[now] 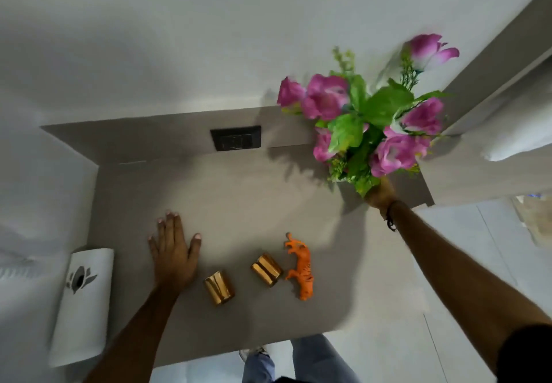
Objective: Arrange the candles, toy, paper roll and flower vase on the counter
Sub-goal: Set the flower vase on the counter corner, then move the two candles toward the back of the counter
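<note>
Pink flowers with green leaves (367, 120) rise at the counter's far right; the vase is hidden under them. My right hand (380, 193) is wrapped around its base. My left hand (174, 248) lies flat on the grey counter (239, 197), fingers spread, holding nothing. Two gold candles stand near the front: one (219, 287) just right of my left wrist, the other (266, 269) further right. An orange toy tiger (300, 272) lies beside the second candle. A white paper roll (82, 302) stands at the counter's left edge.
A black socket plate (236, 138) sits in the low back wall of the counter. White walls close in behind and at left. A pale panel (513, 132) stands at right. My legs and the tiled floor (418, 338) show below the counter's front edge.
</note>
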`<state>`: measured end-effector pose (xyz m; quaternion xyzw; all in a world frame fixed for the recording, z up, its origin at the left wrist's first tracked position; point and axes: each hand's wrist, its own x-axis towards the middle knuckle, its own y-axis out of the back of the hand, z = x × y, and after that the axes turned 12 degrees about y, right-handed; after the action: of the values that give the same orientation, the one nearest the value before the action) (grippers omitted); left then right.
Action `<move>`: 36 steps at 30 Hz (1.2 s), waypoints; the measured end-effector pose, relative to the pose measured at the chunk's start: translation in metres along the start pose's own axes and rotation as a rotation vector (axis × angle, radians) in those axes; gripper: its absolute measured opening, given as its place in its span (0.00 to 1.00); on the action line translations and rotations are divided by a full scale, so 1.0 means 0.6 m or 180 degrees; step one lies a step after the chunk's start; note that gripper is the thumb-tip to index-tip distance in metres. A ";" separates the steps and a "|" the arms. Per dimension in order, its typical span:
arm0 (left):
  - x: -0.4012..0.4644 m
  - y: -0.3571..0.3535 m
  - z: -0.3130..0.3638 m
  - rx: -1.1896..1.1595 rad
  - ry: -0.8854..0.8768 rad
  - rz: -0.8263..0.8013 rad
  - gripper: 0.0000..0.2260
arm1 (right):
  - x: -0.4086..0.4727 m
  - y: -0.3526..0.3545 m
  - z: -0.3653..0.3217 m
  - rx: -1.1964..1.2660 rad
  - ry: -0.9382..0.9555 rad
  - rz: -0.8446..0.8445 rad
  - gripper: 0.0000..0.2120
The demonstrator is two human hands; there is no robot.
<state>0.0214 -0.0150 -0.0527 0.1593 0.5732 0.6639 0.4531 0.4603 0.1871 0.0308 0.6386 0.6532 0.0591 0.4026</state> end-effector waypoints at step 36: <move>0.124 0.047 0.213 -0.1590 0.0214 0.0127 0.29 | -0.044 -0.307 -0.216 -0.0456 0.1575 -0.0076 0.35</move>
<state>0.0631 0.1240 -0.0125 0.0314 0.4029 0.7987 0.4459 0.2338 0.1877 0.0207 0.5668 0.7334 0.2548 0.2754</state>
